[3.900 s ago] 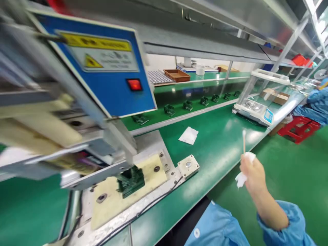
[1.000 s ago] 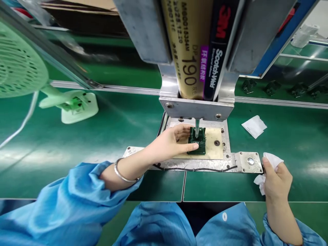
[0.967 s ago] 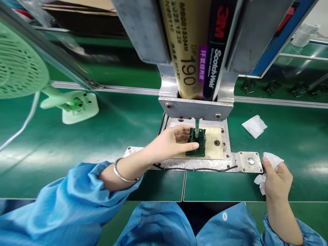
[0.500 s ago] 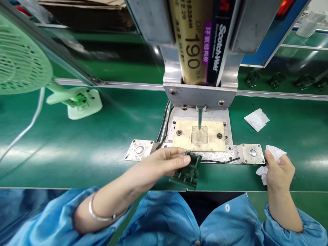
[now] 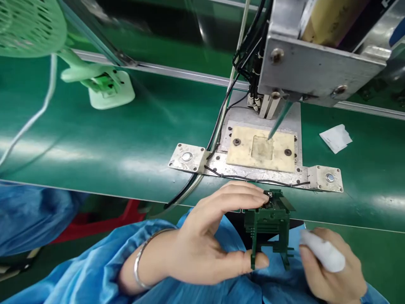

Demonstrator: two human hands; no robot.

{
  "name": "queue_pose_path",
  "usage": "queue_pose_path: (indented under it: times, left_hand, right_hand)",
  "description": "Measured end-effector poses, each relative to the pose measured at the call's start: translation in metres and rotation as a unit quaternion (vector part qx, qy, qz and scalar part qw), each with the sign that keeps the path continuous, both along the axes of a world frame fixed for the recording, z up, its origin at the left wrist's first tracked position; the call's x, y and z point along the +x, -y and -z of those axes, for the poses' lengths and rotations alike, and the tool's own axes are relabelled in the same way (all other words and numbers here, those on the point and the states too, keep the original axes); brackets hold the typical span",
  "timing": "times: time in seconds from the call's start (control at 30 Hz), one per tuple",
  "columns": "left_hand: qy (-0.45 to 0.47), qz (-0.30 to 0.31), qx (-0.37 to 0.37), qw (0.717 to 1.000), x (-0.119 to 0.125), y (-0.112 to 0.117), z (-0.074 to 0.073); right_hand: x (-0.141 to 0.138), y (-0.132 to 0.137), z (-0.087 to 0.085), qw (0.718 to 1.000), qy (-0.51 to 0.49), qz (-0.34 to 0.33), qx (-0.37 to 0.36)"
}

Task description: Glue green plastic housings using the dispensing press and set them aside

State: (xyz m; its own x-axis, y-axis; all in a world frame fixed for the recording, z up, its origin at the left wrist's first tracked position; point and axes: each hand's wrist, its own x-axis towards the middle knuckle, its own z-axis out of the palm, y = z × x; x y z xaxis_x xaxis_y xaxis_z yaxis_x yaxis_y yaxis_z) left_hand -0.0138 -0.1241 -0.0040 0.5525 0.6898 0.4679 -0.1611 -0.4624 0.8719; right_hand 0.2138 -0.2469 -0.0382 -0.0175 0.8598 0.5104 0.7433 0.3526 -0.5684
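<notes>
A dark green plastic frame [image 5: 271,221] with open legs and slots is gripped in my left hand [image 5: 218,236], fingers along its top and thumb at its lower leg. Just in front of the table's edge it hangs, close to my body. To the right, my right hand [image 5: 335,266] is closed around a folded white tissue [image 5: 325,253], whose end points toward the frame without touching it. Beyond the hands is the cream fixture plate [image 5: 238,158] with a shallow square recess, and a green dispensing nozzle [image 5: 280,120] slants down over it.
A metal button box [image 5: 198,162] sits left of the fixture and another button box [image 5: 319,179] right of it. A loose white tissue [image 5: 336,138] lies farther right. Cables [image 5: 186,190] run over the table edge. At left stands a light green fan [image 5: 109,95].
The green frame has come back toward my body and is turned, its legs now pointing down. My right hand has brought the tissue in close to it. The view has shifted and tilted.
</notes>
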Motion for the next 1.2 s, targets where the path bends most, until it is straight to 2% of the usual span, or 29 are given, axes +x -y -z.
queue_pose_path:
  times: [0.07, 0.13, 0.3, 0.5, 0.87, 1.07, 1.13, 1.17, 1.2]
  left_hand:
    - [-0.006, 0.002, -0.002, 1.000, 0.002, 0.000, 0.000]
    - [-0.016, 0.007, -0.012, 1.000, 0.004, 0.001, 0.000]
    - [-0.025, 0.028, -0.051, 0.998, 0.002, 0.002, -0.002]
    - [-0.034, 0.044, -0.066, 0.996, -0.003, -0.001, -0.003]
    - [-0.059, 0.073, -0.124, 0.988, -0.004, 0.001, -0.006]
    - [-0.051, 0.105, -0.165, 0.979, -0.001, 0.001, -0.005]
    - [-0.061, 0.099, -0.167, 0.979, -0.006, 0.000, -0.005]
    - [-0.069, 0.079, -0.161, 0.981, -0.010, -0.002, -0.004]
    - [-0.077, 0.045, -0.152, 0.984, -0.017, -0.006, -0.004]
  right_hand:
    - [-0.010, -0.011, -0.016, 0.997, 0.030, -0.073, 0.000]
    - [-0.014, -0.026, -0.026, 0.994, 0.021, -0.107, 0.007]
    - [-0.015, -0.050, -0.025, 0.986, -0.010, -0.160, 0.046]
    - [-0.019, -0.055, -0.026, 0.975, -0.024, -0.218, 0.015]
    - [-0.013, -0.056, -0.032, 0.960, 0.114, -0.255, 0.020]
    - [-0.010, -0.056, -0.041, 0.944, 0.125, -0.303, 0.031]
    - [0.002, -0.040, -0.037, 0.963, 0.096, -0.252, 0.025]
    - [0.011, -0.029, -0.033, 0.978, 0.074, -0.194, 0.010]
    - [0.021, -0.017, -0.027, 0.995, 0.039, -0.091, -0.025]
